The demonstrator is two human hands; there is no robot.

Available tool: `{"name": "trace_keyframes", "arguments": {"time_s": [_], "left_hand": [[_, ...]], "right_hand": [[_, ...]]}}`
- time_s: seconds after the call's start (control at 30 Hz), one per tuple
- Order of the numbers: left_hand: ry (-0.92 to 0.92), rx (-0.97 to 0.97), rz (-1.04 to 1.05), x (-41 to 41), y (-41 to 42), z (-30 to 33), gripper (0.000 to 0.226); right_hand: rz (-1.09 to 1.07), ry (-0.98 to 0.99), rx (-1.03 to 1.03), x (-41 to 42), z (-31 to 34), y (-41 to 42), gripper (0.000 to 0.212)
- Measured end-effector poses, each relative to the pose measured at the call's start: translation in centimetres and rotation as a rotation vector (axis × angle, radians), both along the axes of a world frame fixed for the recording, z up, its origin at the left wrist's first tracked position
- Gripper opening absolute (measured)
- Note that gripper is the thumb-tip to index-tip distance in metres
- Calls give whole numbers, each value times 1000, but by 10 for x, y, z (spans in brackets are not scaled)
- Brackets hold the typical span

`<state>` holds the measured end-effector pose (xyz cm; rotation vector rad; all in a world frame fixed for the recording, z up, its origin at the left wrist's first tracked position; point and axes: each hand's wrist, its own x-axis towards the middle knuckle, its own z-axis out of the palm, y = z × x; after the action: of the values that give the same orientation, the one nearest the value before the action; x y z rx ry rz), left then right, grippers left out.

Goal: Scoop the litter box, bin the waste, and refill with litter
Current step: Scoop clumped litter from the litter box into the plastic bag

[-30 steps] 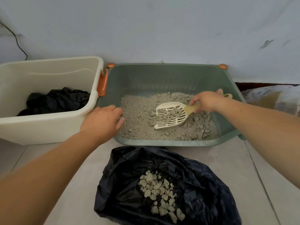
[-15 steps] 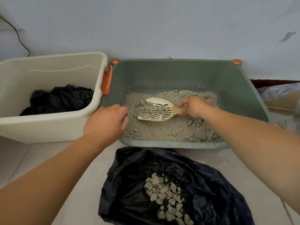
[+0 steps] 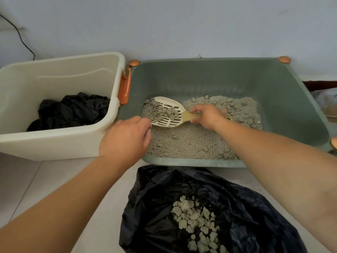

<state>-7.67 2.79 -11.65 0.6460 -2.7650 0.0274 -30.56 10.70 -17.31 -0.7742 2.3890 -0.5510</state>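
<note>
over the last second the right hand [image 3: 207, 115], its grip closed round the handle, had dragged the scoop [image 3: 167, 112] to the left end of the litter box [image 3: 295, 106], clumps [image 3: 166, 113] sitting on its slots. the left hand [image 3: 125, 141] rested loosely curled and empty on the near rim. the load looked ready for the black bag [image 3: 246, 207] on the floor in front.

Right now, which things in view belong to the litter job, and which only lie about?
Job: green litter box, slotted scoop in right hand, black bag with clumps, left hand.
Lying about: cream bin, black cable.
</note>
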Motion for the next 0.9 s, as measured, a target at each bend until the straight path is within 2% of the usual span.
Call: {"name": "trace_keyframes", "arguments": {"time_s": [0.1,0.2,0.43,0.7,0.8,0.9], "left_hand": [[-3,2,4,0,0,1,37],[-9,1,13,0,0,2,23],[-47,-1,16,0,2,3,2],[-158,54,85,0,6,10,27],[-260,31,105,0,12,15,31],[-262,93,98,-1,12,19,32]], "right_hand": [[-24,-101,-83,-3,-4,6,39],[-17,-194,-175,-3,0,10,34],[-20,-131,-202,-12,9,26,36],[115,-40,-100,-18,25,56,34],[150,-2,-63,-20,45,69,37],[175,33,0,-23,62,80,35]]}}
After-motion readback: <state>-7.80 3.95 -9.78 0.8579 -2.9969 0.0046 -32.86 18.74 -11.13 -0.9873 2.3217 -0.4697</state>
